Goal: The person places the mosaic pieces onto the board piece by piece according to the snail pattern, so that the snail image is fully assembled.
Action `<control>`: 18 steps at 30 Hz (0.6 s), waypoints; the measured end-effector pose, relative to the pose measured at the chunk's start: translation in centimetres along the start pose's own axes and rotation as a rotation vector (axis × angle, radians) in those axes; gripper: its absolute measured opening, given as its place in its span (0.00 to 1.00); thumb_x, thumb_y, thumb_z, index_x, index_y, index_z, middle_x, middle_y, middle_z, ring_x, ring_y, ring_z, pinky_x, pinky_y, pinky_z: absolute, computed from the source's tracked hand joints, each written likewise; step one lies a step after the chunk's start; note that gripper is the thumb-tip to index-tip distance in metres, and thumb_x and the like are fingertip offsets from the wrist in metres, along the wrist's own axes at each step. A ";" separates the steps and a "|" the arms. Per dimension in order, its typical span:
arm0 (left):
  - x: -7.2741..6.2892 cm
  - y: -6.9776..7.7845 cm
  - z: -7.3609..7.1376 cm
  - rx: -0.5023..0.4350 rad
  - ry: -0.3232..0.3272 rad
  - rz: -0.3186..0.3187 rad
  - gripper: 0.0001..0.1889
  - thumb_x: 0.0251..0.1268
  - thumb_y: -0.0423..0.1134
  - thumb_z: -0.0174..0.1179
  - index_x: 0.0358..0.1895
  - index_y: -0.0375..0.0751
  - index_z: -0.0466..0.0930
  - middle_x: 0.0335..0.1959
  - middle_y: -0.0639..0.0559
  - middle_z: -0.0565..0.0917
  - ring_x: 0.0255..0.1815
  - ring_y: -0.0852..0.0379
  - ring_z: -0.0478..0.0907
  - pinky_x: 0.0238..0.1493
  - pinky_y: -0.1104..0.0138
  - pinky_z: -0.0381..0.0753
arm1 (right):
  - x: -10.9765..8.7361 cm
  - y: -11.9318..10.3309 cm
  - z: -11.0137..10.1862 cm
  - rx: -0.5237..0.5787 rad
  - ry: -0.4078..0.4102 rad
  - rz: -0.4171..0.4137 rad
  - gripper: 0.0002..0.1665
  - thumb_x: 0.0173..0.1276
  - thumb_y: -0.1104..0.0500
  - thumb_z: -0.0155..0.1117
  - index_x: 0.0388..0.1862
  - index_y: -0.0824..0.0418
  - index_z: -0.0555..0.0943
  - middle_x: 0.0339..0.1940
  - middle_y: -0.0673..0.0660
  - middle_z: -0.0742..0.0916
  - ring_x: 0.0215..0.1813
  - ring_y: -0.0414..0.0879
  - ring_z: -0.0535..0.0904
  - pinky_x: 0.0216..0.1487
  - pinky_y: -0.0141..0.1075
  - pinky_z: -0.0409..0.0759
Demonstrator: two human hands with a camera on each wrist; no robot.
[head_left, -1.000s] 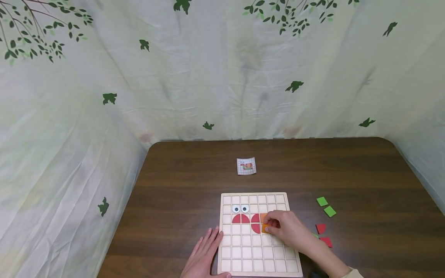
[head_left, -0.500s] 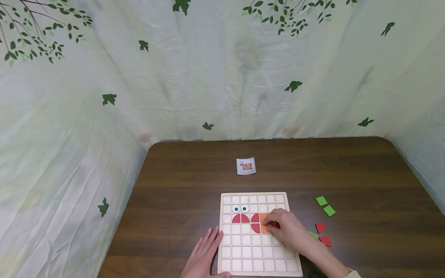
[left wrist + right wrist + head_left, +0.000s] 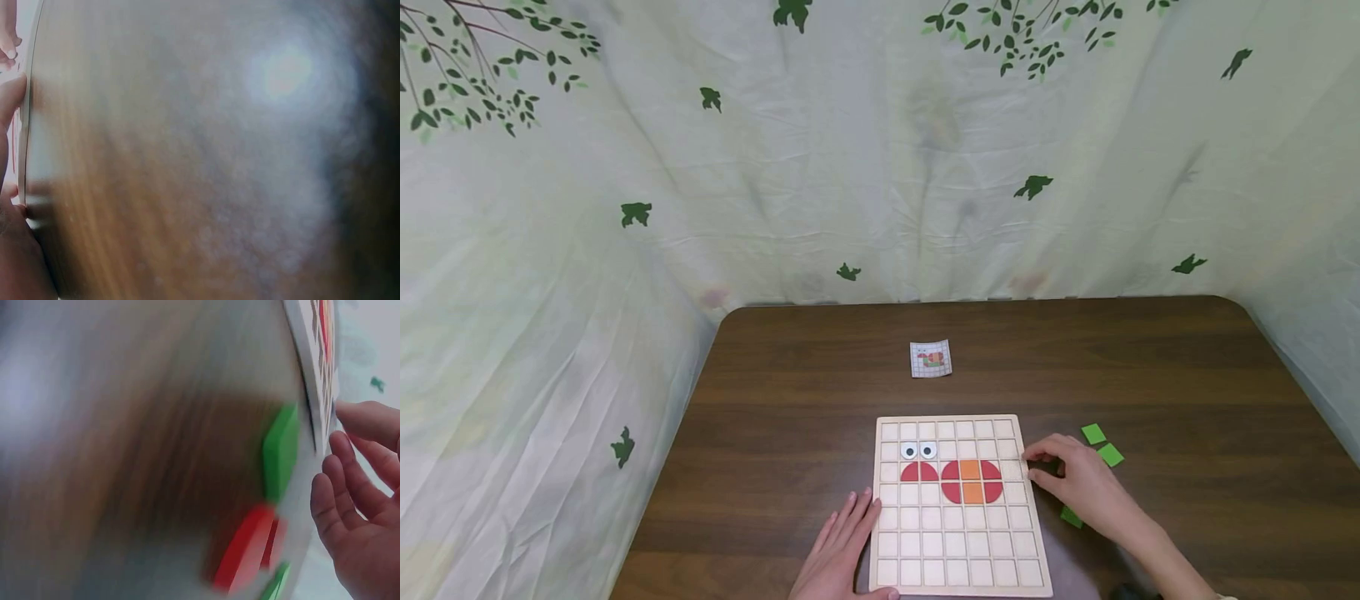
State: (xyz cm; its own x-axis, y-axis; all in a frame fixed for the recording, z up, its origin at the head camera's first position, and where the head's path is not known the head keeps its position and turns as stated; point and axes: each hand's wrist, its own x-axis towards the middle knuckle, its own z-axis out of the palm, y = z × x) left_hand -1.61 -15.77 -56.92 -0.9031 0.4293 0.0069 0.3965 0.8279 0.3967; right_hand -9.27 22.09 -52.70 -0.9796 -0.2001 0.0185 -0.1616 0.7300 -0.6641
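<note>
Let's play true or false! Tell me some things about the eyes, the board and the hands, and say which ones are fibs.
1. The left hand touches the board's left edge. True.
2. The eye pieces sit at opposite corners of the board. False: they are side by side.
3. Two orange squares on the board have red pieces on both sides. True.
4. The picture card lies on the board. False: it lies on the table, beyond the board.
5. The right hand is by the board's right edge. True.
</note>
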 end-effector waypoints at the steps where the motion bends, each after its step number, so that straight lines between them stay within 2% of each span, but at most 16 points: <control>1: 0.0 0.0 0.0 0.000 -0.004 -0.002 0.54 0.53 0.80 0.50 0.79 0.51 0.53 0.79 0.54 0.53 0.78 0.55 0.46 0.68 0.77 0.25 | 0.0 0.4 -0.4 -0.003 0.005 0.001 0.14 0.59 0.62 0.74 0.42 0.48 0.85 0.41 0.41 0.83 0.43 0.42 0.77 0.41 0.36 0.78; 5: -0.1 0.0 0.0 -0.005 -0.014 -0.004 0.54 0.53 0.80 0.50 0.79 0.52 0.52 0.79 0.55 0.53 0.78 0.55 0.45 0.68 0.77 0.24 | -0.2 1.8 -1.8 -0.049 0.035 0.006 0.15 0.61 0.63 0.73 0.46 0.50 0.85 0.46 0.46 0.85 0.48 0.48 0.79 0.47 0.48 0.80; 9: -0.1 -0.1 0.1 0.013 0.003 0.021 0.54 0.54 0.79 0.50 0.79 0.50 0.52 0.79 0.53 0.54 0.78 0.55 0.45 0.68 0.76 0.24 | -0.4 3.3 -3.1 -0.098 0.066 -0.008 0.17 0.60 0.64 0.73 0.48 0.53 0.85 0.48 0.51 0.86 0.52 0.54 0.76 0.49 0.56 0.77; 18: 0.0 -0.2 0.0 0.005 0.001 0.020 0.53 0.54 0.79 0.50 0.79 0.50 0.53 0.79 0.52 0.54 0.77 0.53 0.46 0.67 0.76 0.25 | -0.5 5.7 -4.6 -0.130 0.099 -0.057 0.18 0.58 0.68 0.72 0.47 0.57 0.84 0.51 0.58 0.83 0.52 0.59 0.72 0.46 0.57 0.74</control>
State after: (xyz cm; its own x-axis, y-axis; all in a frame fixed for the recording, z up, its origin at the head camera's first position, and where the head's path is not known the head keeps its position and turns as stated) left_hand -1.68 -15.93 -57.04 -0.8952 0.4455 0.0156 0.4154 0.8210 0.3918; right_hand -10.28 29.39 -53.05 -0.9742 -0.1833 0.1314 -0.2255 0.7991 -0.5573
